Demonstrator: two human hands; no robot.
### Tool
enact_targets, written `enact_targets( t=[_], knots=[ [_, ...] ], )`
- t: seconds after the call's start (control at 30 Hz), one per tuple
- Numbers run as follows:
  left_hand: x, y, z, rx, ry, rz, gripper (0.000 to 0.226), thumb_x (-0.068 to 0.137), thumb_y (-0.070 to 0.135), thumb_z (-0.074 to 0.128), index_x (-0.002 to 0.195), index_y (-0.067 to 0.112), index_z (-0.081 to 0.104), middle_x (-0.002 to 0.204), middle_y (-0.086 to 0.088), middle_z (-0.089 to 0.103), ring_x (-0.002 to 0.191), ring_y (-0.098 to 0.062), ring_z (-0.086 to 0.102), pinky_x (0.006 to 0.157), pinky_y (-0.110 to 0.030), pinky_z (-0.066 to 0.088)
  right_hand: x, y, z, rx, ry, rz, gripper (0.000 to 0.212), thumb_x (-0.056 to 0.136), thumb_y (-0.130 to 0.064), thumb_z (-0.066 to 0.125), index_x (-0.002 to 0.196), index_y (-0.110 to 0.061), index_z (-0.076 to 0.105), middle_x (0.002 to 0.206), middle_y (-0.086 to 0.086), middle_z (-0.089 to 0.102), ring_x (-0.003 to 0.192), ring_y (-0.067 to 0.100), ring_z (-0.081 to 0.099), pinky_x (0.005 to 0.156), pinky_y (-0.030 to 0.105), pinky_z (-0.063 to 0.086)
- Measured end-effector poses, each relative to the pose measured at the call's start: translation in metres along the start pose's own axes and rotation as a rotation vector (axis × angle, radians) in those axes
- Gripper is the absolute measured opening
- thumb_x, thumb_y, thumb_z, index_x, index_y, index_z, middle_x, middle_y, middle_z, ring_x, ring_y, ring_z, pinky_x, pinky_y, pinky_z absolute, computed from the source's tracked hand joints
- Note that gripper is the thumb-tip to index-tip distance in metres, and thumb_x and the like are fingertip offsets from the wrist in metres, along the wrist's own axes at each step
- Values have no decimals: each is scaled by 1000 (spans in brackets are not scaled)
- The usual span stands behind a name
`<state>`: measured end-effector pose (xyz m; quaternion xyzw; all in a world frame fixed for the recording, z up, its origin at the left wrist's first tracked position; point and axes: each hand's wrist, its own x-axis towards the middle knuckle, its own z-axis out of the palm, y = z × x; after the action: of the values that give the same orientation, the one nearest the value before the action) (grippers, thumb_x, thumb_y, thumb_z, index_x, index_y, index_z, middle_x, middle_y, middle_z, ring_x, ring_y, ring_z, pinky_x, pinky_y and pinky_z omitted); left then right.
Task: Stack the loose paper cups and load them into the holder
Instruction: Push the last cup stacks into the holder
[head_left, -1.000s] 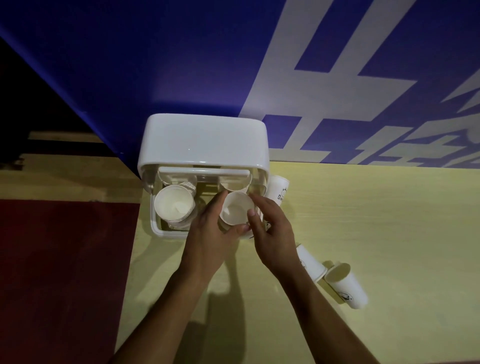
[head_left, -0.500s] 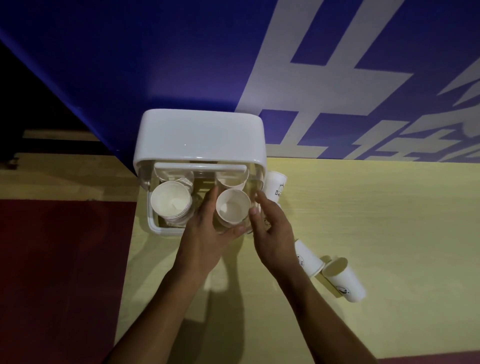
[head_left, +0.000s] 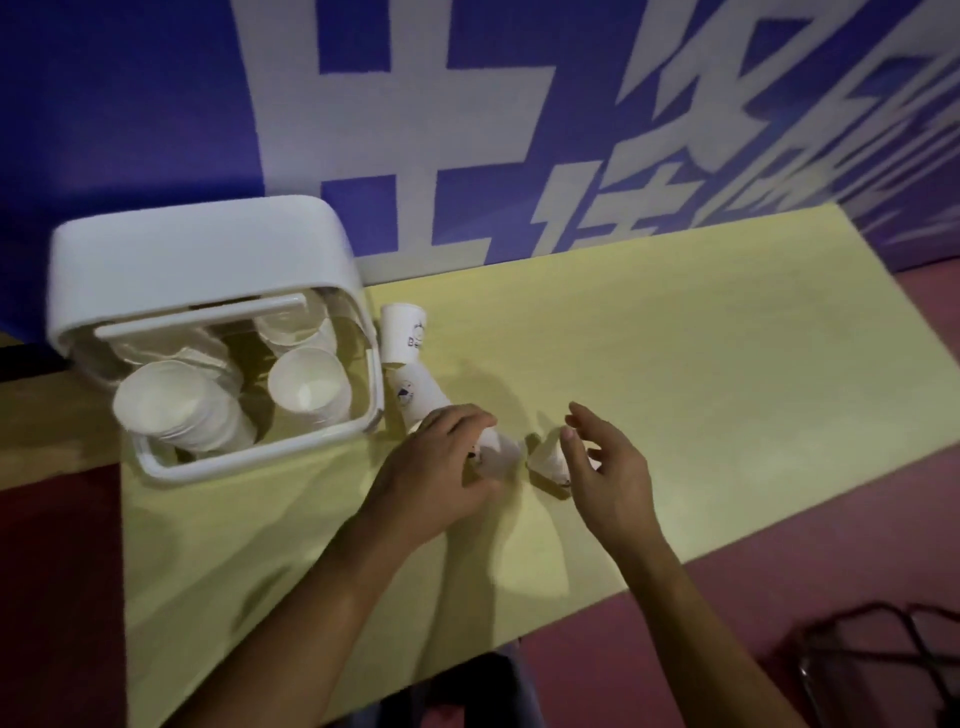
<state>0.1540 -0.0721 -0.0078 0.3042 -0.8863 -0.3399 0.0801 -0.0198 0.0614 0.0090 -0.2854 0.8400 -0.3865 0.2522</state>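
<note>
left grip (head_left: 441, 467) curls on one loose cup (head_left: 496, 454), right grip (head_left: 605, 467) spread beside second cup (head_left: 548, 460).

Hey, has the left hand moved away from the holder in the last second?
Yes. The left hand has left the holder and gone right, and now grips a cup lying on the table.

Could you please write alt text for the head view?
The left hand grips a lying paper cup on the yellow table; the open right hand hovers beside another cup. A white holder at left contains stacked cups.
</note>
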Motion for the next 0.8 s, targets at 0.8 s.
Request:
enact_targets(
  t=[0.8],
  knots=[
    [-50,39,71,-210,462,-403,68,73,36,91,129,21,57,118,8,63,105,-13,57,80,-33,47,26,64,-21,-470,-319,-177,89,86,-50,76,158,-20,33,155,7,46,137,29,47,107,46,48]
  ],
)
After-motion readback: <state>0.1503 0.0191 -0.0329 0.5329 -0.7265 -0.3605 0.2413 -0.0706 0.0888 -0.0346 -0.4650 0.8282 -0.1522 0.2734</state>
